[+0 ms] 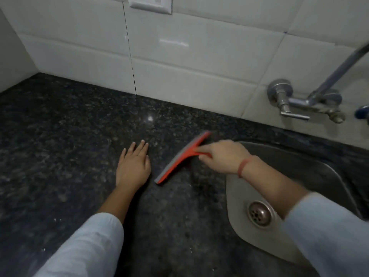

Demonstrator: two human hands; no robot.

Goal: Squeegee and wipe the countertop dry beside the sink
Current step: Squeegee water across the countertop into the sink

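Note:
A red squeegee (pixel 180 158) with a grey rubber blade lies slanted on the dark speckled granite countertop (pixel 69 126), just left of the sink. My right hand (pixel 223 156) grips its short red handle, index finger stretched along it, the wrist reaching over the sink's rim. My left hand (pixel 133 164) rests flat on the countertop a little left of the blade, fingers together and holding nothing. The steel sink (pixel 239 186) with its round drain (pixel 260 213) sits at the right.
A chrome wall tap (pixel 299 100) with a long spout juts out above the sink at the right. White wall tiles (pixel 179 56) back the countertop, with a switch plate (pixel 149 4) at the top. A side wall closes the counter at far left.

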